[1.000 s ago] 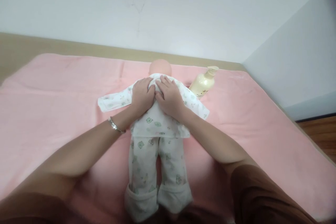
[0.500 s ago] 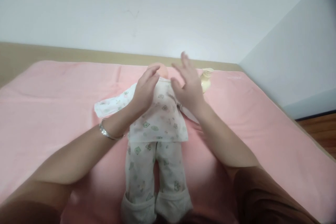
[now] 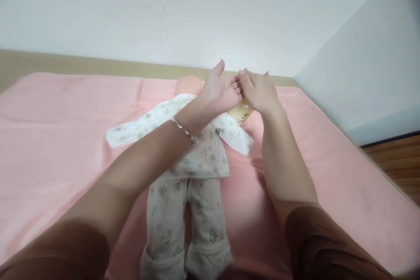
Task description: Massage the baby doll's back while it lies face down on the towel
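My left hand [image 3: 223, 92] is open, palm up, its fingers reaching right and touching or almost touching my other hand. My right hand [image 3: 260, 92] is palm down with bent fingers over the top of a pale yellow bottle [image 3: 242, 113]. The bottle's printed lower part shows below the hands; its top is hidden. Under my left forearm lies a doll in a white patterned shirt [image 3: 215, 157] and matching trousers [image 3: 167, 210] with rolled cuffs. Its round head [image 3: 187, 85] points away from me, and its sleeves are spread out.
A pink cloth [image 3: 59, 127] covers the surface beneath the doll. Beyond its far edge runs a tan strip [image 3: 82, 61] against a white wall [image 3: 197, 17]. A side wall [image 3: 370, 65] rises at the right, with wooden flooring [image 3: 393, 162] showing below.
Both hands have shifted right from above the doll's chest. My left hand has turned palm up, and my right hand has come over the bottle. The view has moved slightly.
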Demonstrator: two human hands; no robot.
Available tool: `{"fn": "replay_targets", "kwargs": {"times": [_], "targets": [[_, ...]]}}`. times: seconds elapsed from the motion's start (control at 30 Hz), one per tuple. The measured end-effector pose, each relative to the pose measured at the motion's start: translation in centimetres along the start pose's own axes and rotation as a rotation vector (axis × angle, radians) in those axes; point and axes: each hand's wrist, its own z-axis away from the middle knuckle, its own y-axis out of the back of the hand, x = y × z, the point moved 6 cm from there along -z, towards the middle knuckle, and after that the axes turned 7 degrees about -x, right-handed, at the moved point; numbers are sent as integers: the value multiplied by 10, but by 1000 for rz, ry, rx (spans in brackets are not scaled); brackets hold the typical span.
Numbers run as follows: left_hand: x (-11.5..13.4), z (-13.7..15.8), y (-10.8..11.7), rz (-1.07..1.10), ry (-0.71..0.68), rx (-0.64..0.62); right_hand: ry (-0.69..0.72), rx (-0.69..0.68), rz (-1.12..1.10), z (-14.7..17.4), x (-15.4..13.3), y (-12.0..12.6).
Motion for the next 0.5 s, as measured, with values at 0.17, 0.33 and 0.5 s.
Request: {"fn": "replay_targets", "kwargs": {"times": [0.17,0.33,0.5], "targets": [[3,5,-5,-8,77,-69,-124,-99,-52,-3,-5,8],[3,-4,6,-198,-6,-61,-211,-254,-39,-14,-3,11],[1,-12,16,-136,22,61,-277,-277,-40,-24,-2,9]]}}
